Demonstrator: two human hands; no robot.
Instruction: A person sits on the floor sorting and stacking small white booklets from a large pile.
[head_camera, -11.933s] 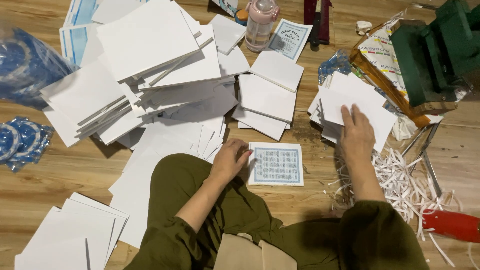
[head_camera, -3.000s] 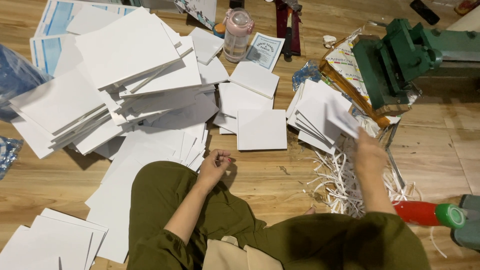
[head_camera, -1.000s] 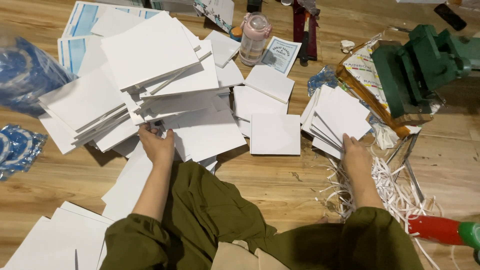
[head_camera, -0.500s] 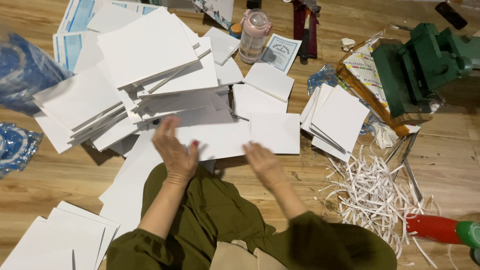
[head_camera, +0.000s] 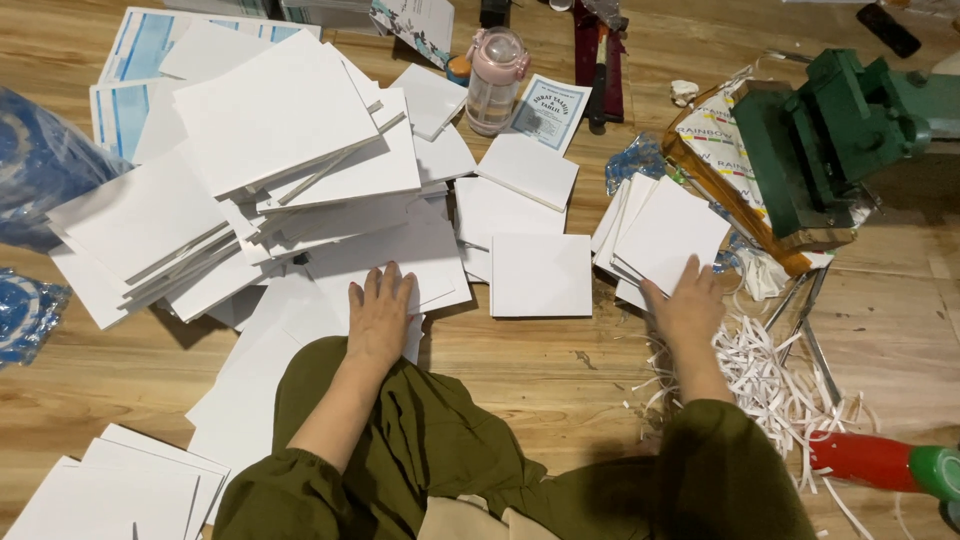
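Since half a second ago, we are finding our right hand (head_camera: 690, 300) shifted outward, lying flat, fingers spread on the fanned white card stack (head_camera: 668, 232), while our left hand (head_camera: 380, 312) is pressing open-palmed on floor sheets (head_camera: 400, 255)—light, stiff, slippery, best pinched at edges.

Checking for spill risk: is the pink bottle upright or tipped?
Upright. The pink bottle stands on the floor with its lid uppermost, beside a printed card.

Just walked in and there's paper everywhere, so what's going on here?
A person sits on the wooden floor among stacks of white sheets. Their left hand lies flat on a sheet in front of them; their right hand touches a fanned stack beside a green press. Paper strips litter the right.
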